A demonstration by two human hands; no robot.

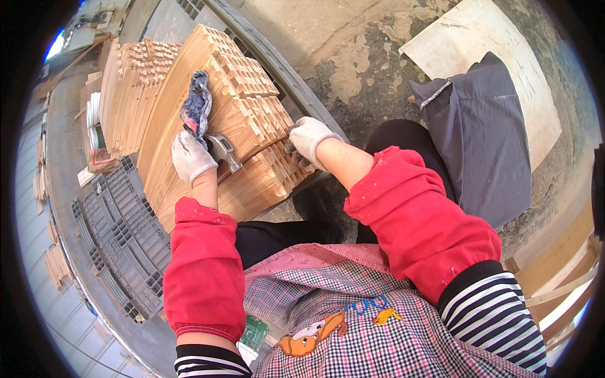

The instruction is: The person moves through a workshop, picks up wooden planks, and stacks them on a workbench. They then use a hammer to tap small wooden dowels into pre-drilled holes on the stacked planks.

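Note:
My left hand [191, 157], in a whitish work glove, rests over a stack of pale wooden boards [167, 145]. Its fingers are curled, and what they close on is hidden. Right beside it lies a metal hammer head [224, 153]; I cannot see the handle clearly. A crumpled dark blue, stained cloth [196, 106] lies on the boards just beyond those fingers. My right hand [310, 141], gloved too, with dark-stained fingertips, is bent closed against the notched board ends [265, 120]. Anything inside its grip cannot be made out.
Another notched wooden stack [135, 88] stands at the far left. Below it are grey plastic pallets [123, 239]. A metal-edged rail [277, 69] runs behind the boards. On the right, a dark grey cloth [482, 138] covers part of a pale sheet [454, 38] on the worn floor.

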